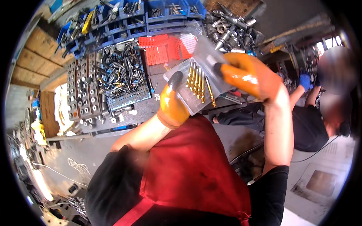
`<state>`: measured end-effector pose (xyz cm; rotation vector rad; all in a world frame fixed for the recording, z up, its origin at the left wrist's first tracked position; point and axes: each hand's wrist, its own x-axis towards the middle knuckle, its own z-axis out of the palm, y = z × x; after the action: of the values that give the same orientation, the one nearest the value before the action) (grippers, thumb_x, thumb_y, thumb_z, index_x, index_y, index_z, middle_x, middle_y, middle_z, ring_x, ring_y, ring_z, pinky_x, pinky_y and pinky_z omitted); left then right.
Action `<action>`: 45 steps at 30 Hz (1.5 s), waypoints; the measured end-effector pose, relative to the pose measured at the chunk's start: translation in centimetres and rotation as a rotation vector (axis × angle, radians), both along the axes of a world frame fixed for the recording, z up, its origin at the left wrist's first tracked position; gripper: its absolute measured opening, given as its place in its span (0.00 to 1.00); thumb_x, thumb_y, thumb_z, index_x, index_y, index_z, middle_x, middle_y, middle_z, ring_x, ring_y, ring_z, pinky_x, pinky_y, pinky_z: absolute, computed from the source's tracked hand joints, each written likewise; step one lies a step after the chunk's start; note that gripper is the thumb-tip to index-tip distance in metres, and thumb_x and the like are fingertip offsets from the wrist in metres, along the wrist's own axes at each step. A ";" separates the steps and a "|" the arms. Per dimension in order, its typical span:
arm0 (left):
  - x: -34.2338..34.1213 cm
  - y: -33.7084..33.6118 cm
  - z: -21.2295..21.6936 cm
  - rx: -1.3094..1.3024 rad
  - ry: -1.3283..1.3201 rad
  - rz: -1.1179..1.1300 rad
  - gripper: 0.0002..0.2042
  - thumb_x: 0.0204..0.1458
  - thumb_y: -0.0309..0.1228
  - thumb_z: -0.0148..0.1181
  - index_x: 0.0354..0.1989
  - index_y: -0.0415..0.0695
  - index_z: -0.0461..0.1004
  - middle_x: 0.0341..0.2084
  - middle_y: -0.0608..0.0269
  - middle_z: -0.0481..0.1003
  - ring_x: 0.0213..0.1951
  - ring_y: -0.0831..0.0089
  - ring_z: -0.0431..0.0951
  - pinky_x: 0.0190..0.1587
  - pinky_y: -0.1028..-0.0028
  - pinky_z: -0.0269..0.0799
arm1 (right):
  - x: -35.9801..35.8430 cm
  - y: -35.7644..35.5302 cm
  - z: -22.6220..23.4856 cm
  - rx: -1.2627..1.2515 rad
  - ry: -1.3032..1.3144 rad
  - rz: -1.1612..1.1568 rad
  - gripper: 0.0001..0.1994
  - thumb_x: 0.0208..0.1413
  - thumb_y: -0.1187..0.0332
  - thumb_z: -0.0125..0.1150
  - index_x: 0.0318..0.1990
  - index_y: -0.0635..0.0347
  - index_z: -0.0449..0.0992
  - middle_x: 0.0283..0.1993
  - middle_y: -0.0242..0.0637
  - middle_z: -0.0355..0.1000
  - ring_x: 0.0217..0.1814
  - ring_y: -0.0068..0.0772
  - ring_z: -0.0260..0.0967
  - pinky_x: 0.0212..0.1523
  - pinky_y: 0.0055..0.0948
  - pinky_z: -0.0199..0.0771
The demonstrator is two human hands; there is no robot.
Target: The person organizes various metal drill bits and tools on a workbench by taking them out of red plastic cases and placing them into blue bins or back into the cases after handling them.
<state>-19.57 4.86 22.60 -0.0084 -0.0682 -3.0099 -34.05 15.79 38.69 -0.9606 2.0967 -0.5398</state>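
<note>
You hold the clear plastic case (196, 84) of gold-coloured drill bits (198, 83) up in front of your chest, above the bench (143, 109). Your left hand (172, 105) grips its lower edge, thumb up; your right hand (247, 75) pinches the open lid (209, 56). Opening looks done — every bit sits in the case, none drawn out yet.
</note>
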 end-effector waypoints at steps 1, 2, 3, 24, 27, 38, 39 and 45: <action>0.5 -0.3 0.7 -0.023 0.035 0.037 0.31 0.60 0.49 0.51 0.66 0.41 0.59 0.59 0.51 0.68 0.59 0.56 0.71 0.63 0.55 0.64 | -0.2 0.4 -0.1 -0.128 -0.036 -0.016 0.21 0.60 0.54 0.56 0.41 0.68 0.74 0.27 0.34 0.71 0.30 0.21 0.68 0.32 0.27 0.69; 0.8 -0.5 1.0 -0.046 0.068 0.074 0.33 0.60 0.50 0.50 0.67 0.40 0.58 0.60 0.51 0.67 0.60 0.56 0.69 0.64 0.54 0.62 | -0.4 0.1 0.0 -0.170 -0.016 -0.024 0.20 0.59 0.55 0.56 0.40 0.70 0.73 0.26 0.36 0.71 0.29 0.22 0.69 0.31 0.28 0.69; 1.1 -0.8 0.8 -0.044 0.059 0.088 0.32 0.59 0.49 0.51 0.67 0.40 0.59 0.59 0.51 0.68 0.60 0.56 0.70 0.64 0.54 0.62 | -0.5 -0.1 0.1 -0.215 0.002 -0.033 0.20 0.59 0.56 0.56 0.38 0.71 0.73 0.25 0.37 0.70 0.28 0.24 0.69 0.31 0.28 0.69; 1.8 -5.4 -7.0 -0.829 -0.300 0.431 0.35 0.54 0.51 0.62 0.64 0.39 0.61 0.56 0.52 0.71 0.56 0.57 0.74 0.60 0.57 0.69 | 9.1 -4.5 -9.2 -0.285 0.849 0.200 0.26 0.46 0.60 0.68 0.53 0.59 0.70 0.45 0.42 0.70 0.41 0.48 0.72 0.40 0.41 0.73; 1.2 -5.5 -3.4 -0.026 0.055 0.327 0.18 0.64 0.31 0.49 0.57 0.31 0.64 0.47 0.52 0.75 0.50 0.64 0.76 0.54 0.66 0.72 | 8.3 -4.5 -9.2 -0.264 0.768 0.126 0.23 0.47 0.63 0.67 0.52 0.59 0.71 0.45 0.45 0.70 0.42 0.51 0.72 0.42 0.43 0.73; -0.6 -6.6 -7.5 -0.003 -0.052 0.266 0.21 0.62 0.36 0.51 0.61 0.41 0.66 0.52 0.55 0.75 0.54 0.60 0.75 0.58 0.61 0.70 | 6.0 -7.9 -13.0 -0.088 0.555 -0.249 0.14 0.52 0.62 0.62 0.41 0.62 0.77 0.30 0.50 0.75 0.35 0.55 0.75 0.39 0.42 0.74; -0.7 -6.8 -7.8 -0.010 -0.065 0.266 0.21 0.62 0.36 0.52 0.61 0.41 0.66 0.52 0.55 0.75 0.54 0.60 0.75 0.58 0.60 0.70 | 5.4 -8.1 -13.7 -0.106 0.482 -0.293 0.13 0.52 0.63 0.62 0.39 0.63 0.77 0.29 0.51 0.75 0.33 0.52 0.75 0.37 0.42 0.73; -0.1 -8.6 -9.1 -0.001 -0.094 0.264 0.21 0.61 0.34 0.53 0.61 0.42 0.66 0.56 0.55 0.72 0.57 0.58 0.73 0.62 0.55 0.66 | 4.5 -7.2 -14.1 -0.239 -0.501 -0.571 0.05 0.56 0.68 0.57 0.29 0.55 0.73 0.20 0.24 0.65 0.20 0.15 0.60 0.22 0.18 0.55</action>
<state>-19.68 -3.74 13.46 0.1314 -0.0738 -2.7445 -29.56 8.59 24.55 -0.2741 1.8431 -1.2053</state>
